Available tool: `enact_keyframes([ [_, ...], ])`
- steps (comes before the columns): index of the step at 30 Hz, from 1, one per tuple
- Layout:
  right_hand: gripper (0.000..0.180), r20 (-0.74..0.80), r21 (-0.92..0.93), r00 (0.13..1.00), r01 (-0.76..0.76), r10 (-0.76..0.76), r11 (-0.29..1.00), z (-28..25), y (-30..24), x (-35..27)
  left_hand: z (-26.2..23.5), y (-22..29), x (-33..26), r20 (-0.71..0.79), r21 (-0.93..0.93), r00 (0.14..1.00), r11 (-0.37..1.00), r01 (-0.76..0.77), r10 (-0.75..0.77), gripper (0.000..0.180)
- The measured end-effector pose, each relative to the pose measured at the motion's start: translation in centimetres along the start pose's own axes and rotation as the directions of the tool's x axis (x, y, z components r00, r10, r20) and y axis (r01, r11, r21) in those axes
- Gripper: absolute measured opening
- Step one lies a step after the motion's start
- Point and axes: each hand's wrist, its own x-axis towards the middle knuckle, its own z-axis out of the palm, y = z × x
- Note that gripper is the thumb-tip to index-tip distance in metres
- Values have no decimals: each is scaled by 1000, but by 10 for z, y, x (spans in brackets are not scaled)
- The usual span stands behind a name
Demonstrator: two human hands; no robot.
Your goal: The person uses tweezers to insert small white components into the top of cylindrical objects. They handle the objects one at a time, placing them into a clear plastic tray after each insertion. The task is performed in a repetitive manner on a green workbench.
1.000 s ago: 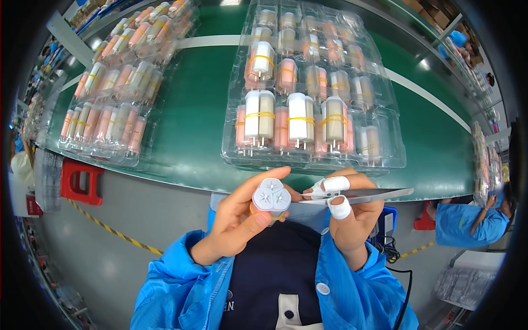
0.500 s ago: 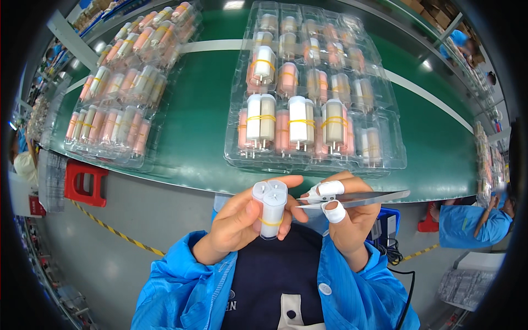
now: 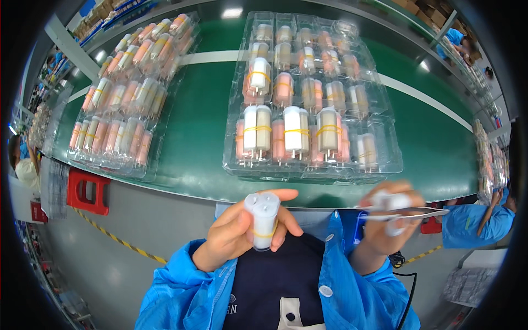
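My left hand is closed round a bundle of white capped cylinders, bound by a yellow rubber band. The bundle stands upright with its top ends facing me, over the space in front of the green table's edge. To the right, my right hand is blurred by motion, with white tape wrapped on its fingers. Metal tweezers lie across that hand, gripped between the taped thumb and fingers. The tweezers are apart from the bundle.
On the green table, a clear plastic tray holds banded white, grey and pink cylinders. Further stacked trays stand at the left. A red stool is on the floor at left. Other people in blue sit at the far right.
My right hand has swung away to the right with the tweezers, from beside the bundle. My left hand with the bundle has dropped slightly lower in the picture.
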Motion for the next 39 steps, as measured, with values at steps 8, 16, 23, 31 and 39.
enact_keyframes([
  [8,26,-189,516,931,-176,312,838,-138,37,31,25,63,15,-182,603,909,773,-198,376,64],
  [16,31,-334,469,856,-213,396,857,-144,44,19,9,103,130,82,985,915,109,-135,395,43],
  [23,32,-186,514,919,-210,346,832,-158,52,12,-41,85,185,141,818,869,-550,166,473,39],
  [31,27,-175,412,928,-234,329,880,-157,49,14,-42,69,182,222,756,900,-649,85,375,49],
  [39,27,-160,425,907,-293,390,856,-157,45,15,-41,75,175,150,802,956,-597,32,253,52],
])
